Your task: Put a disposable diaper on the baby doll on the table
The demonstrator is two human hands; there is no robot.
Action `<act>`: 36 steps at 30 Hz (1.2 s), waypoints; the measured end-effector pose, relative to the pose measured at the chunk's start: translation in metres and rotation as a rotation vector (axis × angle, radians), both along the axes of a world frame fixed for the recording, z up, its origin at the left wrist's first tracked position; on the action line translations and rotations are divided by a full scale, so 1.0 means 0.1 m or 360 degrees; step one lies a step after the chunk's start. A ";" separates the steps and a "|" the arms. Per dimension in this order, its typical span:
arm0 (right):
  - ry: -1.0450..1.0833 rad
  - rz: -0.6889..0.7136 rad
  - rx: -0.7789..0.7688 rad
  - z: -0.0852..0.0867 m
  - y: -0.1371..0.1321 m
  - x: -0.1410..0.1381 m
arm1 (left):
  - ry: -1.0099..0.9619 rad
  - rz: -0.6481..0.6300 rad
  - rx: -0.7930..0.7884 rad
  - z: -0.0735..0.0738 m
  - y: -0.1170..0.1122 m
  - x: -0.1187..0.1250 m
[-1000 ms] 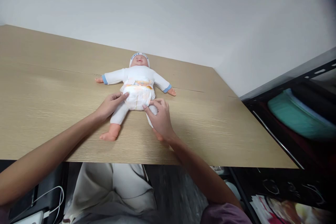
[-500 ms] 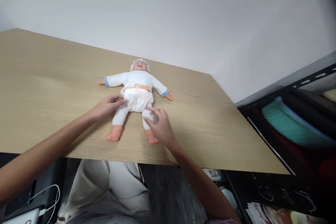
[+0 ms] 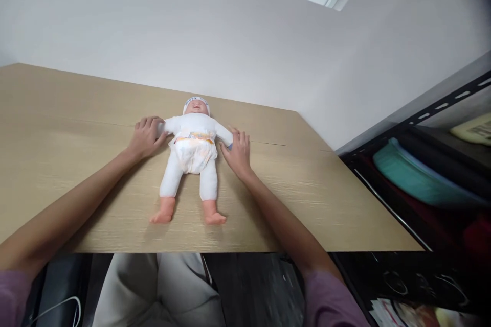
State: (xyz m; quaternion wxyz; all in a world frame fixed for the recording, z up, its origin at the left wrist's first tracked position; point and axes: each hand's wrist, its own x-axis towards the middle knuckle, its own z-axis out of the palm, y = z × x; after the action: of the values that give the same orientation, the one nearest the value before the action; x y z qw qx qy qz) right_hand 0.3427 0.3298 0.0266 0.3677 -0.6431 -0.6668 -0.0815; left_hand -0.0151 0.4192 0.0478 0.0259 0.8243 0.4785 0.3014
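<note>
A baby doll (image 3: 192, 125) lies on its back on the wooden table, its head toward the wall and its feet toward me. It wears a white suit, a white cap with lettering and a diaper (image 3: 194, 156) with orange and pastel prints fastened round its waist. My left hand (image 3: 146, 135) is closed round the doll's arm on the left, hiding its small hand. On the other side my right hand (image 3: 238, 153) curls over the end of the doll's right-side arm, where a bit of blue cuff shows.
The table (image 3: 95, 204) meets a white wall (image 3: 115, 25) at the back. To the right stands a black metal rack (image 3: 441, 107) with a teal item (image 3: 410, 173) on it. Papers (image 3: 387, 311) lie low at the right. A white cable (image 3: 72, 301) hangs at lower left.
Both hands have moved up from the diaper and the doll's leg to its two arms and closed on them. The doll's legs now show fully.
</note>
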 end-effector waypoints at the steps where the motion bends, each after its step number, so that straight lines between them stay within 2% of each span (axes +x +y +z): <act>1: -0.0024 0.0002 -0.0040 -0.05 0.09 0.04 | 0.0065 -0.0032 -0.0051 -0.04 0.11 -0.01; 4: -0.0012 0.0011 -0.0119 -0.22 0.25 0.14 | 0.0111 -0.0052 -0.0132 -0.15 0.31 -0.06; 7: 0.0048 0.0028 -0.0094 -0.32 0.27 0.20 | 0.0084 0.0016 -0.0117 -0.22 0.35 -0.08; 12: 0.0160 0.0040 -0.0096 -0.30 0.24 0.12 | 0.0176 0.0152 -0.0059 -0.20 0.29 0.02; 17: 0.0363 0.0041 -0.0190 -0.19 0.19 -0.11 | 0.0392 0.0294 -0.0171 -0.01 0.21 0.24; 20: 0.0488 0.0016 -0.0240 -0.10 0.12 -0.20 | 0.0379 0.0342 -0.0337 0.19 0.10 0.32; 22: 0.0590 0.0014 -0.0272 -0.03 0.04 -0.22 | 0.0269 0.0349 -0.0420 0.35 -0.06 0.33; 24: 0.0712 0.0062 -0.0306 0.06 -0.11 -0.20 | 0.0110 0.0354 -0.0514 0.51 -0.33 0.30; 26: 0.0815 0.0161 -0.0336 0.18 -0.33 -0.16 | -0.0053 0.0353 -0.0592 0.65 -0.72 0.26; 28: 0.0855 0.0276 -0.0349 0.34 -0.63 -0.11 | -0.0146 0.0333 -0.0589 0.74 -1.24 0.19; 30: 0.0812 0.0378 -0.0369 0.53 -1.02 -0.05 | -0.0156 0.0276 -0.0523 0.75 -1.84 0.10; 32: 0.0711 0.0454 -0.0396 0.71 -1.48 0.01 | -0.0147 0.0178 -0.0514 0.64 -2.50 -0.04; 33: 0.0648 0.0497 -0.0408 0.79 -1.73 0.04 | -0.0155 0.0111 -0.0565 0.54 -2.84 -0.14; 36: 0.0442 0.0647 -0.0517 0.90 -2.47 0.03 | -0.0224 -0.0047 -0.0877 0.07 -3.82 -0.49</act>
State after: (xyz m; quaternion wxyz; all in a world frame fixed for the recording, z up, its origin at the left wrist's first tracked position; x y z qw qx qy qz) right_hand 0.3460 0.0824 0.1163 0.3567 -0.5516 -0.7295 0.1904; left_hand -0.0645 0.0375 0.0545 0.2864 0.7702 0.5274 0.2160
